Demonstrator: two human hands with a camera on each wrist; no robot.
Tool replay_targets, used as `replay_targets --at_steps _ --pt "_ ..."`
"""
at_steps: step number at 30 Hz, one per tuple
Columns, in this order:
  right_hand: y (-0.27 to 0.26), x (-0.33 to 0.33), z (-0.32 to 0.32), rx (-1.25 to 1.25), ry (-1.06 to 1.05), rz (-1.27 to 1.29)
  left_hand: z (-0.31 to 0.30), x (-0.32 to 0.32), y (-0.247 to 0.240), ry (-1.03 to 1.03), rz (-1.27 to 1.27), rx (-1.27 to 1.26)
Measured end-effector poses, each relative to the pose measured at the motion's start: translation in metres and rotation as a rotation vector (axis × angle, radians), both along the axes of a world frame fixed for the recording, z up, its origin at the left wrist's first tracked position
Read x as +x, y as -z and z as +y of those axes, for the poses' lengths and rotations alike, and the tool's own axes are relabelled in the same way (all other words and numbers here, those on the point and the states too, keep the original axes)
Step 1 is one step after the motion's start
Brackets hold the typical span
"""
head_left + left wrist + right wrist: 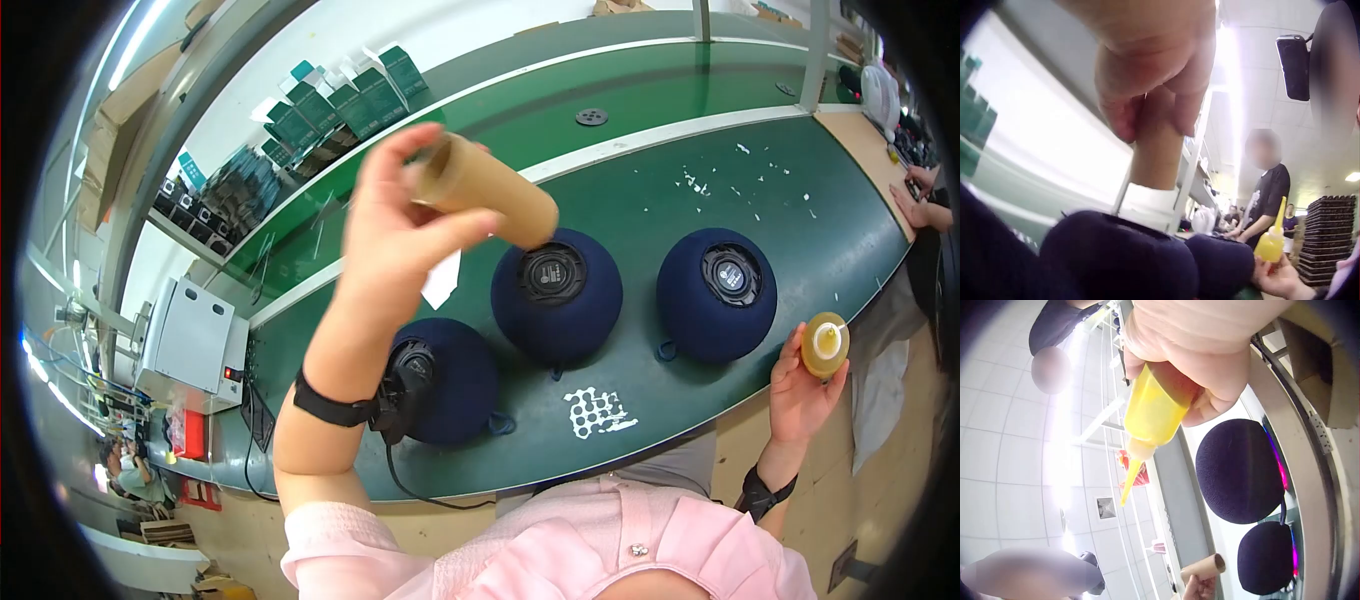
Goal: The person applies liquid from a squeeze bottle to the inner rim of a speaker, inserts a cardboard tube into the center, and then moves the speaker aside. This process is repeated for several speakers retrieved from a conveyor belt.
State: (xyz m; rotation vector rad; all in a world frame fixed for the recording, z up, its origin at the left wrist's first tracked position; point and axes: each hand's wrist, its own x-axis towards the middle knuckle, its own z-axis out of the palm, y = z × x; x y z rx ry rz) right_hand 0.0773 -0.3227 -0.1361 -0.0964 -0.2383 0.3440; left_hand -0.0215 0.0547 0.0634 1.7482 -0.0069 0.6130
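Observation:
My left hand (385,225) grips a brown cardboard tube (505,200) between thumb and fingers. The tube is tilted, and its lower end overlaps the middle dark blue round speaker (555,325) in the head view, beside that speaker's black round panel. Off the table's near right edge, my right hand (798,400) holds a squeeze bottle (1157,412) of yellow liquid, its thin nozzle pointing away from the palm. Another round speaker (710,310) stands to the right, panel upward. A third speaker (465,385) sits at the left, partly behind my left wrist and its camera.
A perforated white sheet (598,412) lies on the green table (640,250) near the front. White scraps (695,185) are scattered further back. A grey machine (190,345) stands left, and green boxes (345,105) line the back. Another person's hand (908,208) is at the far right.

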Motion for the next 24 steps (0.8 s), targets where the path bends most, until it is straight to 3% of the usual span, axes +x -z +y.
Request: replay_targets --at_steps 3,6,10,13,14,16,18,21,24 --pt "0.0 0.002 0.0 0.013 -0.016 0.011 0.034 -0.035 -0.011 -0.104 -0.266 -0.081" --pt "0.001 0.003 0.0 0.019 -0.023 0.011 0.073 -0.1 -0.013 -0.277 -0.335 -0.141" --pt "0.0 0.004 0.001 -0.013 -0.024 -0.022 0.137 -0.184 0.035 -0.809 -0.053 -0.12" --pt "-0.002 0.004 0.002 -0.046 -0.01 -0.033 0.139 -0.209 0.059 -0.884 -0.016 -0.246" --pt "-0.004 0.002 0.004 -0.046 -0.007 -0.032 0.138 -0.208 0.059 -0.882 -0.015 -0.246" --pt "-0.009 0.001 0.005 -0.083 0.021 0.004 0.1 -0.181 0.039 -0.699 -0.123 -0.038" --pt "-0.009 0.002 0.005 -0.095 0.015 -0.003 0.071 -0.145 0.017 -0.496 -0.111 0.004" --pt "-0.004 0.004 0.002 -0.068 -0.021 -0.025 0.049 -0.082 -0.001 -0.173 0.019 0.18" --pt "-0.003 0.005 0.0 -0.046 -0.045 -0.019 0.033 -0.025 0.002 0.011 0.1 0.29"
